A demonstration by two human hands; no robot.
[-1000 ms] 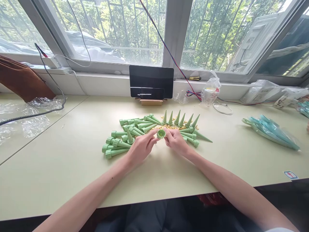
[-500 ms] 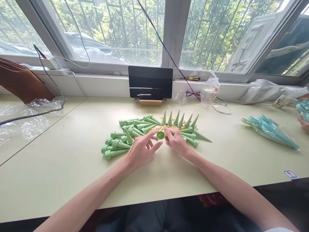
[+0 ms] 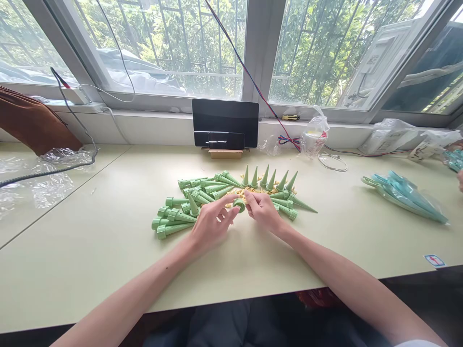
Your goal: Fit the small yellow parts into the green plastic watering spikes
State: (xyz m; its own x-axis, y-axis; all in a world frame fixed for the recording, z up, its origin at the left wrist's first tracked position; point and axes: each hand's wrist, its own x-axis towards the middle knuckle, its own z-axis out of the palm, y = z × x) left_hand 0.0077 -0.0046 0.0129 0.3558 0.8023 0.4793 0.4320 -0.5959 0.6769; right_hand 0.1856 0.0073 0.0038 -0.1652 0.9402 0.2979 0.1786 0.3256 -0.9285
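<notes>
Between my hands is a green plastic watering spike [image 3: 238,206], its round open end turned towards me and its narrow part hidden. My left hand [image 3: 213,217] has thumb and index finger on the rim of that end. My right hand [image 3: 263,208] is closed on the spike from the right. Several green spikes [image 3: 177,214] lie in a pile to the left, and a few more [image 3: 287,207] lie beside my right hand. Behind, a row of spikes [image 3: 266,177] stands point up. Small yellow pieces [image 3: 235,193] are scattered among them.
A tablet [image 3: 226,115] and a phone [image 3: 226,140] stand against the window wall. Plastic-wrapped teal items [image 3: 407,197] lie to the right; another person's hand [image 3: 460,179] shows at the edge. Clear plastic wrapping [image 3: 50,185] and a black cable [image 3: 77,166] are at left.
The spike's open end has tilted and shifted slightly left and down. My left thumb and index finger have closed in on it. The other person's hand has moved further out of view.
</notes>
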